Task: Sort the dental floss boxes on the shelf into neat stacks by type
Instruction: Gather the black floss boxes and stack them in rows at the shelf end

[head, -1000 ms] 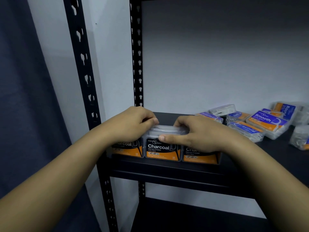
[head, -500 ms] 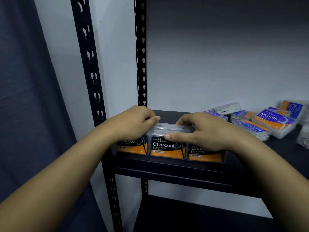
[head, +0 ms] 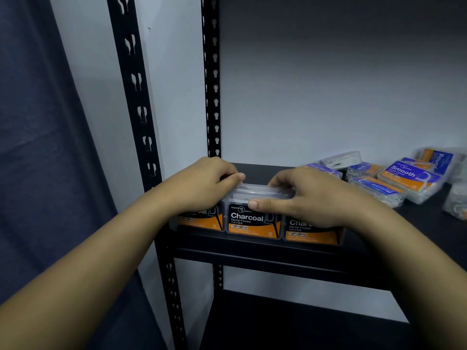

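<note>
Three black-and-orange Charcoal flosser boxes stand side by side at the front left of the black shelf (head: 257,251). My right hand (head: 310,200) holds the middle Charcoal box (head: 252,221), thumb flat on its front face and fingers curled over its clear top. That hand hides much of the right Charcoal box (head: 313,234). My left hand (head: 202,185) lies over the left Charcoal box (head: 202,221), with its thumb and curled fingers at the middle box's top left corner. Purple-and-orange Smooth (head: 409,179) and Round (head: 376,190) boxes lie loosely scattered at the right.
Black slotted uprights (head: 136,97) frame the shelf's left side, with a white wall behind and a dark curtain (head: 38,147) at the far left. A lower shelf (head: 290,324) sits below. More clear floss boxes (head: 341,160) lie at the back right.
Both hands stay on the Charcoal boxes in the same hold. Only my view has drifted slightly to the left.
</note>
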`<control>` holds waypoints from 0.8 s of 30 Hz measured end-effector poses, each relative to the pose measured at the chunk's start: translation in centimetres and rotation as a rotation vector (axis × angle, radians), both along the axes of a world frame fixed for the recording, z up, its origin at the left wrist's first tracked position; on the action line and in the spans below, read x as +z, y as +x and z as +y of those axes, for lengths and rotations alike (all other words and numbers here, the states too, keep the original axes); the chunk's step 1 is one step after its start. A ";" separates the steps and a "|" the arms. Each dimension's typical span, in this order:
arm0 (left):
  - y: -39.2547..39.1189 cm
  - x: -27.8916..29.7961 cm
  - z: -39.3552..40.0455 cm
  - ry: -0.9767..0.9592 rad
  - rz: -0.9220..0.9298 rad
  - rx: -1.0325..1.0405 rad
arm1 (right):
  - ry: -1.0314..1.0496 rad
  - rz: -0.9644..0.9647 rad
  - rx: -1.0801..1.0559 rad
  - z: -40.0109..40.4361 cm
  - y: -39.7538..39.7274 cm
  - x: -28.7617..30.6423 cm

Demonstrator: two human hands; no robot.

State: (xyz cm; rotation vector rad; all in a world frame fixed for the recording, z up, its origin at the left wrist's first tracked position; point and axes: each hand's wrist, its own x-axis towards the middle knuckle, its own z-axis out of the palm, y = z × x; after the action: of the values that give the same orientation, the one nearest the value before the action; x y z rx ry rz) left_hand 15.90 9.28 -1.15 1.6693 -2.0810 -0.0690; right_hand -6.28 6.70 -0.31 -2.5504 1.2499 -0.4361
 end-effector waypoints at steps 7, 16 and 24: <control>0.1 -0.1 0.4 -0.010 0.001 0.017 | -0.037 0.007 -0.014 0.2 0.4 0.0; 0.1 -0.1 0.8 -0.015 -0.001 0.031 | -0.019 0.012 -0.026 0.7 0.5 0.2; 0.2 -0.2 1.1 -0.016 0.004 0.024 | -0.013 0.003 -0.033 1.2 0.7 0.2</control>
State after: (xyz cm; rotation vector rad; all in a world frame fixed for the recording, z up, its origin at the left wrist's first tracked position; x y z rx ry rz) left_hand 16.05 10.34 -1.37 1.6834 -2.0526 -0.0475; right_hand -5.57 7.89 -0.13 -2.5456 1.2962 -0.4488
